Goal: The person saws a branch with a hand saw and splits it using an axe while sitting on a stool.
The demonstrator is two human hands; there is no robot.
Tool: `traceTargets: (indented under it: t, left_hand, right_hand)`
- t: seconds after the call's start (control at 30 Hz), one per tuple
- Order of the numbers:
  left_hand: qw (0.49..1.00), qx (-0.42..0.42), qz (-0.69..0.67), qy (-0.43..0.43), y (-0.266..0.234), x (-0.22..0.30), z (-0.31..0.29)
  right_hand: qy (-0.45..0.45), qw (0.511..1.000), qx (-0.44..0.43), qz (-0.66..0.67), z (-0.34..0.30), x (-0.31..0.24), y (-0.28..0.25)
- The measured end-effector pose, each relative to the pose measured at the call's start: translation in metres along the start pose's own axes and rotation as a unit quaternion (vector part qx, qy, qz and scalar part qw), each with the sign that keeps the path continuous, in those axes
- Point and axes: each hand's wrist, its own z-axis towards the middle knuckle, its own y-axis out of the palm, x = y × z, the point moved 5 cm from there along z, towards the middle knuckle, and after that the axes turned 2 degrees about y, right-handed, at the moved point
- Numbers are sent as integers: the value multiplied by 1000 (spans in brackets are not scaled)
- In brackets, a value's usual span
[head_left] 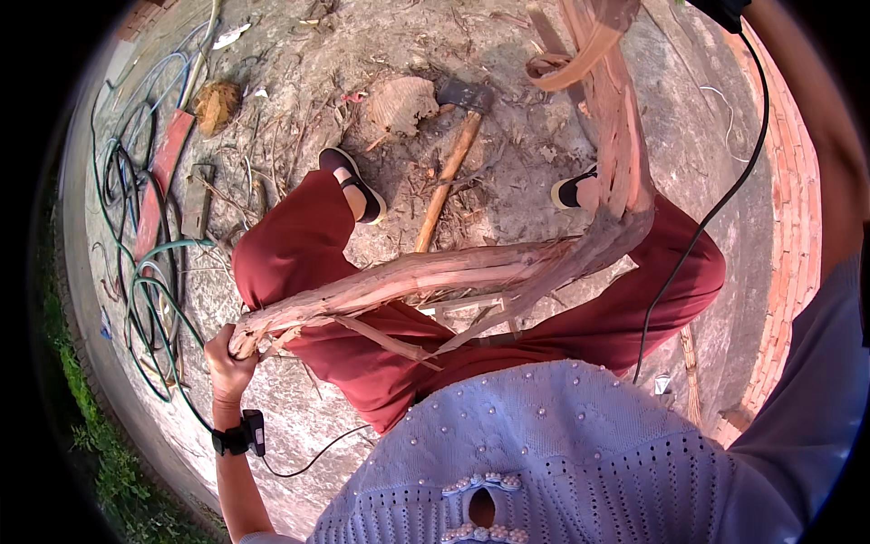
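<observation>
Left hand [228,358] clamped on frayed end of bark strip [426,276], lower left. Strip bent across lap, rising top right. Right hand out of frame, arm raised; grip not visible. Axe [450,168] on ground between feet, hoses [145,272] left.

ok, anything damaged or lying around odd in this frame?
Yes. The long reddish strip of bark gripped at its end by the left hand is split and frayed, with splinters hanging off and a sharp bend to the right. An axe lies loose on the littered ground between the feet, and hoses are tangled at left.
</observation>
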Motion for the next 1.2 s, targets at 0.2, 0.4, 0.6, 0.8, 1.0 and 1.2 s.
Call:
traceTargets:
  t: [0.2,0.4,0.6,0.8,1.0,1.2]
  left_hand:
    - [997,65,-32,23,-76,51,21]
    - [982,-16,-186,39,-104,92,6]
    - [952,-125,-276,46,-81,130,-6]
    - [937,-122,-319,74,-90,170,2]
    - [960,-119,-244,68,-98,188,6]
    - [966,-66,-245,46,-103,177,7]
  right_hand:
    - [179,982,3,66,-26,25,-68]
    - [381,862,85,322,-69,52,-110]
    - [422,577,178,676,-113,7,-52]
    - [380,382,205,817,-59,-49,-22]
    - [260,266,233,898,7,-111,-32]
    - [161,135,196,958,74,-166,-42]
